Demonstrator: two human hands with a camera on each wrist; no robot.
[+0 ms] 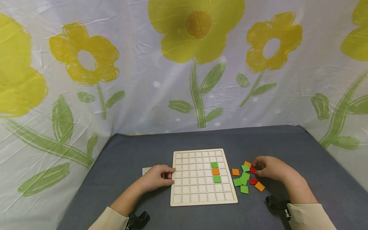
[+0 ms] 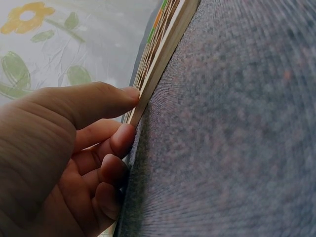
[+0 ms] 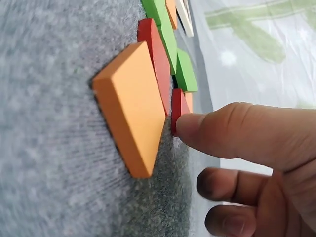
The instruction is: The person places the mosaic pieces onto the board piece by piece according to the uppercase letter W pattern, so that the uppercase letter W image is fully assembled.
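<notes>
Beige sleeves lie nearest; the right hand has its grip pinched on a thin, square red tile, the left hand its grip on the left edge of a grid-scored wooden board. Green, orange and red tiles crowd the fine-textured desk beside the board, three more tiles fill squares on it, and a gridded card is partly hidden by the left hand

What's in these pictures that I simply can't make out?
- Head view: part of the small card, covered by the left hand.
- Left wrist view: the board's squares, seen nearly edge-on and cut off at the top.
- Right wrist view: part of one red tile, behind the right hand's thumb; whether it's pinched is unclear.
</notes>
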